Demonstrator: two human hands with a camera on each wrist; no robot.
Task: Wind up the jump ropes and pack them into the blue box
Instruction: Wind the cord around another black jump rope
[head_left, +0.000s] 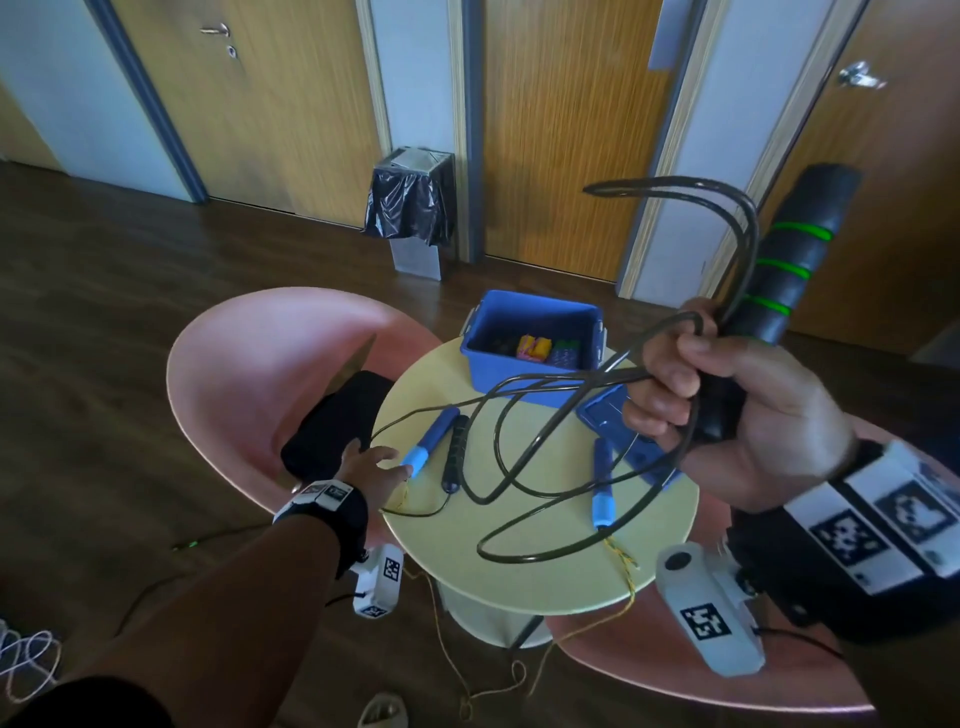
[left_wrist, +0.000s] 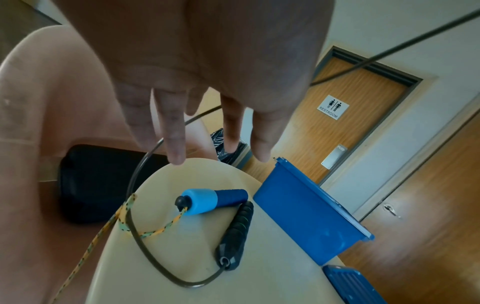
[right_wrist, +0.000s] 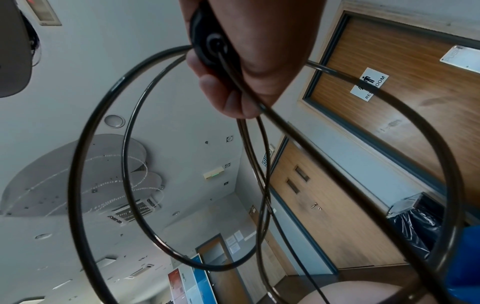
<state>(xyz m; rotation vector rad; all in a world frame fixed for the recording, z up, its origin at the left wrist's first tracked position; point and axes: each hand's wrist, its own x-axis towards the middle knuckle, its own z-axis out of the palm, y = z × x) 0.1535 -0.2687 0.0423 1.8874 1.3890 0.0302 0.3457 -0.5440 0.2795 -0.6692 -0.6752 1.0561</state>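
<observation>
above the table, the right hand grips a black handle and several loops of black rope, whose slack trails across the top. nearer the table's left edge, the left hand hovers with fingers spread, empty, near the second black handle. the blue box sits at the far edge. the rope looks springy and slick, likely to uncoil; best pinched where the loops cross.

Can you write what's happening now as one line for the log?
right hand: grips black handle, cord loops | left hand: open, reaching | blue box: open
</observation>
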